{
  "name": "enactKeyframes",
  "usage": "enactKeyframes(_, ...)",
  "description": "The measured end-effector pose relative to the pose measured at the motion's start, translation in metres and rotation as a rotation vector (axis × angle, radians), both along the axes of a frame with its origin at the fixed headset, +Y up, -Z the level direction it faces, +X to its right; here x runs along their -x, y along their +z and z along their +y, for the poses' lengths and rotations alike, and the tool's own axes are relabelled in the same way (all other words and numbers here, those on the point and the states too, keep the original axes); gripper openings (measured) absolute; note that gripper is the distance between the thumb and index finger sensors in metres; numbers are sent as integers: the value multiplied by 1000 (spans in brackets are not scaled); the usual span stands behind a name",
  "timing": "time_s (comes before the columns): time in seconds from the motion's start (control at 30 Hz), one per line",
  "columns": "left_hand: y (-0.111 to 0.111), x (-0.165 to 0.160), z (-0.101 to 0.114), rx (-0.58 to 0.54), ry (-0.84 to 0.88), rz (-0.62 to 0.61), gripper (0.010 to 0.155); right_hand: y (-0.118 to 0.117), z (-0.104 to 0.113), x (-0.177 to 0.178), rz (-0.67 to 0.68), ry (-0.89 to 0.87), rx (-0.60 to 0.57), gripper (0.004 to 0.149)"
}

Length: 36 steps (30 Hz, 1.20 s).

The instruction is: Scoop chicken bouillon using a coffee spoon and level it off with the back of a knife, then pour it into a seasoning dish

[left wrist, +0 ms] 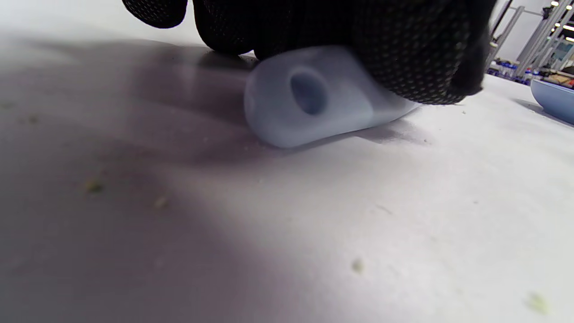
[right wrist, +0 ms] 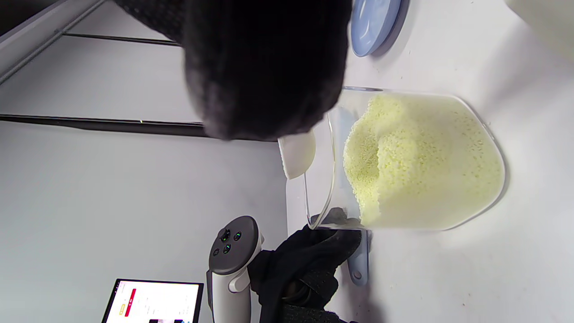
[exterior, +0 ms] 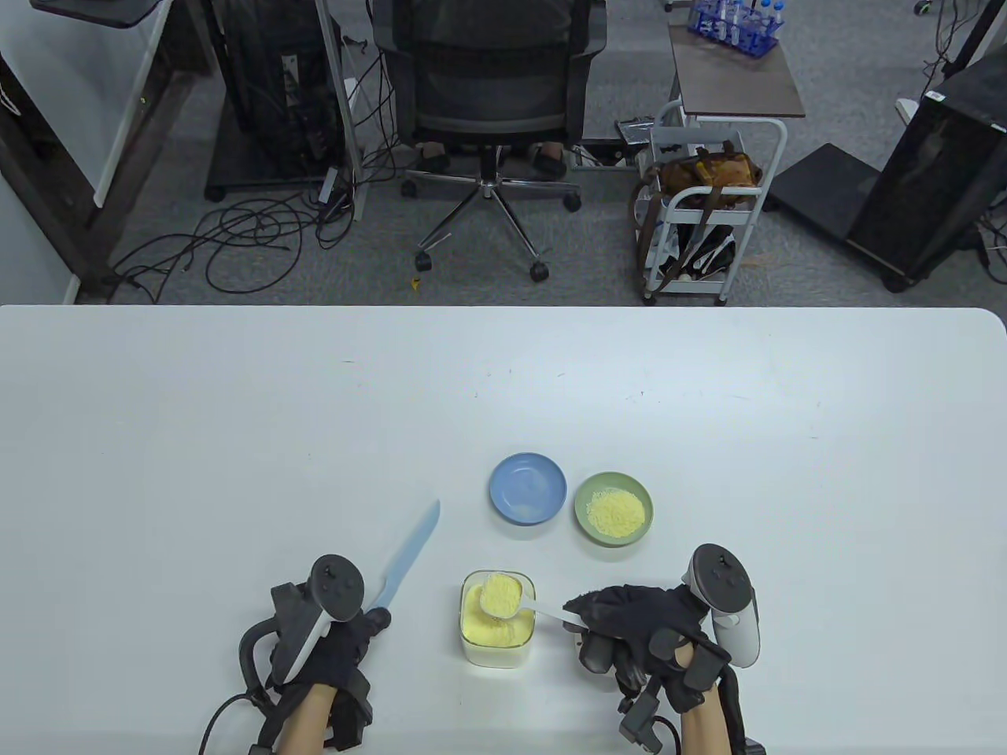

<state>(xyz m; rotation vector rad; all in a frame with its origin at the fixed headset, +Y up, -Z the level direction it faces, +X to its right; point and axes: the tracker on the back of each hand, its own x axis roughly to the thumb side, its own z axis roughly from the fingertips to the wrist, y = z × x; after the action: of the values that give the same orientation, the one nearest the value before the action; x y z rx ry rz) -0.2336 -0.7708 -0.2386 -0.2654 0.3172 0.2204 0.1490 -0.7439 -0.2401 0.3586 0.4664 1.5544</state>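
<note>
Now, my right hand (exterior: 637,629): pinching the white plastic coffee spoon (exterior: 519,599), heaped with yellow bouillon, over the clear square tub (exterior: 497,621).
My left hand (exterior: 334,637): clenched round the pale blue plastic knife (exterior: 409,554), blade flat on the white table (exterior: 236,440).
Dishes: empty blue round dish (exterior: 527,487); green round dish (exterior: 613,509) holding granules.
Writing: none readable.

Far half of table (exterior: 315,393): bare, open passage. Near centre crowded: bouillon container (exterior: 497,629) sits between both hands, heaped spoon (exterior: 503,595) over its mouth. Blue dish (exterior: 527,487) and green dish (exterior: 613,508) stand just beyond, nearly touching, no gap between them. Knife (exterior: 409,554) blade angles across the left approach. Right flank open.
</note>
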Motion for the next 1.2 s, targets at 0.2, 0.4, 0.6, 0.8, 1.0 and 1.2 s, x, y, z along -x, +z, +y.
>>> enactKeyframes(0.2,0,0,-2,-25,-33,10,48,0,0,1,0,4,2,41)
enactKeyframes(0.4,1,0,0,-24,-41,10,49,0,0,1,1,8,5,41)
enactKeyframes(0.6,1,0,0,-43,-56,2,50,0,0,2,0,8,7,41)
enactKeyframes(0.8,6,-1,13,-118,-3,-11,48,0,0,1,-1,0,5,41)
enactKeyframes(1.0,14,-11,22,-330,78,-110,95,0,0,1,-5,-10,5,41)
enactKeyframes(1.2,9,-16,3,-79,95,-201,109,0,0,-1,-15,-17,9,41)
